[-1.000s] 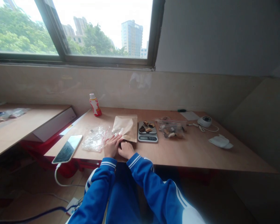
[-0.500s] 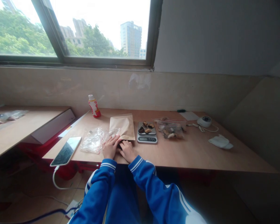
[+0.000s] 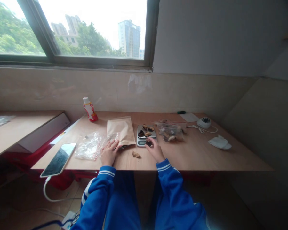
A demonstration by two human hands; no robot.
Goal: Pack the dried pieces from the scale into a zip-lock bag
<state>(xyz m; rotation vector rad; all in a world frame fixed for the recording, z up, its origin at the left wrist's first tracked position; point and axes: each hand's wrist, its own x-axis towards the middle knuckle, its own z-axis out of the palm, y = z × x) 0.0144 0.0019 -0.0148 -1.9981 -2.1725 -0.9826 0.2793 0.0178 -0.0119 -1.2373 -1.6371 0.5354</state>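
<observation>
1. The left grip (image 3: 108,153) lies open and low on the counter (image 3: 194,158), fingers extended to its right and resting on the lower corner of a kraft paper pouch (image 3: 118,130). The pouch lies flat, reaching away from the grip.
2. The right grip (image 3: 155,150) has its fingertips pressed together on a dark dried piece (image 3: 148,143), pinching it just in front of a digital kitchen scale (image 3: 146,135). The piece is held low, close to the scale's near edge.
3. Just beyond the right grip, several brown and dark dried pieces (image 3: 145,131) sit on the scale's metal top.
4. A loose tan dried piece (image 3: 135,154) lies on the counter between the two grips, nearer the right one and not touching either.
5. To the right of the right grip, a transparent plastic bag (image 3: 170,132) holds more dried pieces.
6. Left of the left grip, a crumpled transparent plastic bag (image 3: 89,146) lies just beside it, and beyond that is a smartphone (image 3: 58,159) with a white cable.
7. Well beyond the left grip stands a red-and-white plastic bottle (image 3: 89,110).
8. Far right of the right grip lie a white round device (image 3: 203,122) and a folded white cloth (image 3: 219,142).
</observation>
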